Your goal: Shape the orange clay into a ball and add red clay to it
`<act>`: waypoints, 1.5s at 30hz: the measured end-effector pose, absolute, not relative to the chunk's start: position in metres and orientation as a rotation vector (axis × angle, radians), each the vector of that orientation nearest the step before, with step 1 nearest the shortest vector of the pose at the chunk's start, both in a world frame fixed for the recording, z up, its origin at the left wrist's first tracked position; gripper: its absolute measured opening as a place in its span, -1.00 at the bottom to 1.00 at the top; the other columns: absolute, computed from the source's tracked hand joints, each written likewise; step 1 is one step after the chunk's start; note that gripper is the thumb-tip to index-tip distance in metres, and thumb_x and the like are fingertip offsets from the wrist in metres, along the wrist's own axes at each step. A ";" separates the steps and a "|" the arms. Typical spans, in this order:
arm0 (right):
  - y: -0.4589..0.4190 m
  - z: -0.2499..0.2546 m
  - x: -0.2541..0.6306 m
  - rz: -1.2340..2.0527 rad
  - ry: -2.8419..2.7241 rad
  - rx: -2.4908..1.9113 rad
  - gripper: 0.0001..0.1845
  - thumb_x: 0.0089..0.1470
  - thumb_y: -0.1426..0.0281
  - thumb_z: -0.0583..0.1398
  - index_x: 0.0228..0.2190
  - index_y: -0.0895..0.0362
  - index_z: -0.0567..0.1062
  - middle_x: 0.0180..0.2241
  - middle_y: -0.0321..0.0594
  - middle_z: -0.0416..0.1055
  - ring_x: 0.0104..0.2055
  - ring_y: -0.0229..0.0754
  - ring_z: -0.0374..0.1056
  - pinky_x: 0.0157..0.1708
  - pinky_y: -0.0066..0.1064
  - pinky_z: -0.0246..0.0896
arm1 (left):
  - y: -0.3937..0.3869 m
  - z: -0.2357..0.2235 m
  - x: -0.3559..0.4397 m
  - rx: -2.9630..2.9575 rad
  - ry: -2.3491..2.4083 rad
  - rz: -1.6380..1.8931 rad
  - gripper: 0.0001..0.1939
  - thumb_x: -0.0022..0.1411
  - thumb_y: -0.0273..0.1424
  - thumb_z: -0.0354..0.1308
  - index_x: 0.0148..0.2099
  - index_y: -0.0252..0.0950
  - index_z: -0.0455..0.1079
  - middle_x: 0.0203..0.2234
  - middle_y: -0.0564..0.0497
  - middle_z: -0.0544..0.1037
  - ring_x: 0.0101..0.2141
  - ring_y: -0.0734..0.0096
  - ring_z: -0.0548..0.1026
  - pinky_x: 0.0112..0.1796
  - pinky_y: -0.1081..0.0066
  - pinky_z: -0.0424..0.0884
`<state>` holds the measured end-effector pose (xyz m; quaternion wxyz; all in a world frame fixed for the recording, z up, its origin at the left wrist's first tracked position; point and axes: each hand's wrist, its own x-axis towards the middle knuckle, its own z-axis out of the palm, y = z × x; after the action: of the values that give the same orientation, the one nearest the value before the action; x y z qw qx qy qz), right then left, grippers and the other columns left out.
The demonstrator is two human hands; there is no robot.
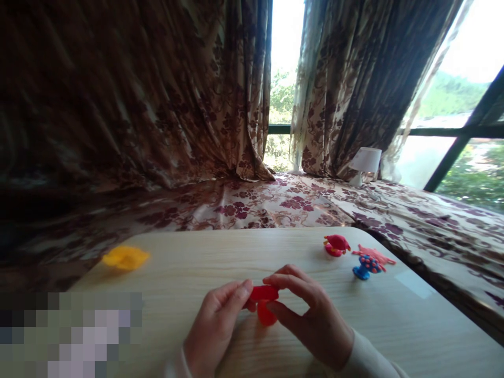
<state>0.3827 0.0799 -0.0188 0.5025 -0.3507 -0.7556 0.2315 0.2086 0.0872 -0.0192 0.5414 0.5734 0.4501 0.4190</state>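
Observation:
Between the fingers of both hands is a flat, elongated red piece of modelling clay (264,293). My left hand (220,315) pinches its left end between thumb and fingers. At the right end, my right hand (309,315) has its index finger on the upper edge and its thumb near the lower edge. Just below the red piece is a rounded orange-red lump (267,314), beside my right thumb. Whether the lump joins the red piece or rests on the table, I cannot tell.
A yellow flower-like shape (126,258) lies at the table's (189,252) left. Toward the right edge stand a dark red figure (337,245), a blue mushroom-like figure with pink dots (367,267) and a flat pink shape (374,255). A white lamp (366,160) stands beyond, near the window.

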 end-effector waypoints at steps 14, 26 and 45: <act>0.079 -0.021 0.382 0.520 -1.870 -0.868 -0.75 0.00 0.50 0.24 -0.20 0.12 0.49 -0.34 -0.19 0.40 -0.30 -0.22 0.36 -0.29 -0.40 0.30 | 0.084 -0.015 0.210 1.290 0.979 0.923 -0.72 0.14 -0.22 0.13 -0.28 -0.33 0.51 -0.45 0.00 0.58 -0.34 0.37 0.45 -0.22 0.42 0.32; 0.079 -0.024 0.382 0.504 -1.887 -0.850 -0.75 0.06 0.48 0.21 -0.18 0.04 0.50 -0.36 -0.24 0.40 -0.31 -0.24 0.34 -0.29 -0.40 0.27 | 0.082 -0.015 0.211 1.262 0.944 0.913 -0.73 0.14 -0.25 0.13 -0.24 -0.33 0.53 -0.41 -0.02 0.61 -0.33 0.37 0.46 -0.19 0.40 0.32; 0.074 -0.017 0.376 0.509 -1.965 -0.857 -0.75 0.03 0.54 0.20 -0.23 0.06 0.51 -0.25 -0.19 0.33 -0.21 -0.18 0.24 -0.19 -0.32 0.22 | 0.081 -0.013 0.214 1.268 0.838 0.944 -0.72 0.20 -0.28 0.07 -0.24 -0.33 0.53 -0.38 -0.02 0.60 -0.29 0.33 0.47 -0.14 0.37 0.29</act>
<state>0.3759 0.0736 -0.0174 0.4521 -0.3469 -0.7954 0.2062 0.2141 0.0809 -0.0132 0.6257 0.5528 0.3654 0.4115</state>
